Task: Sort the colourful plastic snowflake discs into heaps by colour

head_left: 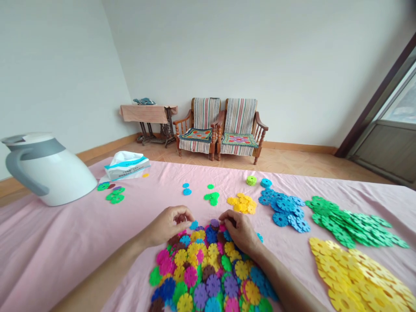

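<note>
My left hand is closed at the far left edge of a mixed pile of plastic snowflake discs, its fingertips pinching a light blue snowflake disc. Across from it, my right hand rests on the pile's far right edge with its fingers curled down. A bit of pink shows by those fingertips, but what they grip is hidden. Between the hands lies a purple disc. The heap mixes pink, yellow, blue, purple, green and brown discs.
Sorted discs lie to the right: small yellow, blue, green and large yellow heaps. At left stand a white jug and a tissue pack on the pink cloth. Two chairs stand beyond.
</note>
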`<state>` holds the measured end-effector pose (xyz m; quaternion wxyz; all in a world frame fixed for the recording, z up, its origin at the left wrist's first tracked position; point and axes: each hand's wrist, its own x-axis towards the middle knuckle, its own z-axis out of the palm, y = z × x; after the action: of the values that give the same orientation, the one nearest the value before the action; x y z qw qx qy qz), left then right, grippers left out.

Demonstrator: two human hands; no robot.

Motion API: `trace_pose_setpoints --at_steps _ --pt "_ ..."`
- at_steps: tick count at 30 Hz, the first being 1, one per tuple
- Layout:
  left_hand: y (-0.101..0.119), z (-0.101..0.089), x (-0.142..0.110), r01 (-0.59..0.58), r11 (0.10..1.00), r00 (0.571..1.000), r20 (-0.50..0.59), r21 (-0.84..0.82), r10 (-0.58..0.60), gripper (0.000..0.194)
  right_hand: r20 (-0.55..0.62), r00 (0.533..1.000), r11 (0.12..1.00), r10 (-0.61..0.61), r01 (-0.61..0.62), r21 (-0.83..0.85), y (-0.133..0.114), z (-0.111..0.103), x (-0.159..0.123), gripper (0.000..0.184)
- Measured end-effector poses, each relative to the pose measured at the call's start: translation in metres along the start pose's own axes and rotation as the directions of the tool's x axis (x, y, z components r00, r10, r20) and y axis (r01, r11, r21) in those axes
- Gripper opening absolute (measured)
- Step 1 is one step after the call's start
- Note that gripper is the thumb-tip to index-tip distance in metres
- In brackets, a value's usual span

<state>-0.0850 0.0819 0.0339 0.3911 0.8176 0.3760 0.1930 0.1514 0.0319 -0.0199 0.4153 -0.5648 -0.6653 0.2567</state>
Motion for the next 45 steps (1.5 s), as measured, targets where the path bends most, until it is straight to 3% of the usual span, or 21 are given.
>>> trace_pose_setpoints --at_steps 4,9,13,17,20,25,32,39,45 --pt "-0.003 -0.012 -0.009 0.011 0.995 0.976 0.217 0.096 -0.032 0.022 -0.003 1.0 1.0 0.001 -0.001 -0.006 0.0 0.0 0.0 0.024" --pt "-0.002 -0.007 -0.013 0.004 0.987 0.971 0.235 0.16 -0.042 0.022 -0.008 1.0 1.0 -0.006 0.006 -0.018 0.001 0.0 0.0 0.024" --pt "-0.003 -0.007 -0.01 0.018 0.997 0.963 0.266 0.081 -0.039 0.012 -0.005 1.0 1.0 -0.008 0.008 -0.02 0.001 0.001 0.0 0.024" --pt "-0.013 -0.008 0.005 0.068 0.997 0.984 0.168 -0.023 -0.063 0.017 0.003 1.0 1.0 -0.01 0.01 -0.012 0.001 0.001 0.0 0.025" --pt "-0.023 -0.004 0.019 0.066 0.998 0.996 0.065 0.023 -0.067 0.019 -0.003 1.0 1.0 -0.005 0.005 -0.005 0.002 0.001 0.0 0.025" --pt "-0.03 0.005 0.031 0.07 0.983 0.994 0.072 0.168 -0.083 0.025 -0.018 1.0 1.0 -0.008 0.008 -0.003 0.001 0.001 0.001 0.025" --pt "-0.029 0.006 0.032 -0.009 0.957 0.998 0.06 0.29 -0.009 0.014 -0.01 1.0 1.0 -0.005 0.005 -0.007 0.0 0.0 0.0 0.025" --pt "-0.035 0.006 0.037 -0.018 0.988 0.998 0.06 0.151 0.009 0.011 -0.01 1.0 1.0 -0.002 0.002 -0.01 0.0 0.0 0.001 0.025" --pt "-0.032 0.004 0.038 0.091 0.994 0.993 -0.069 -0.063 -0.095 0.014 -0.015 1.0 1.0 -0.002 0.002 -0.002 0.003 0.002 0.001 0.025"
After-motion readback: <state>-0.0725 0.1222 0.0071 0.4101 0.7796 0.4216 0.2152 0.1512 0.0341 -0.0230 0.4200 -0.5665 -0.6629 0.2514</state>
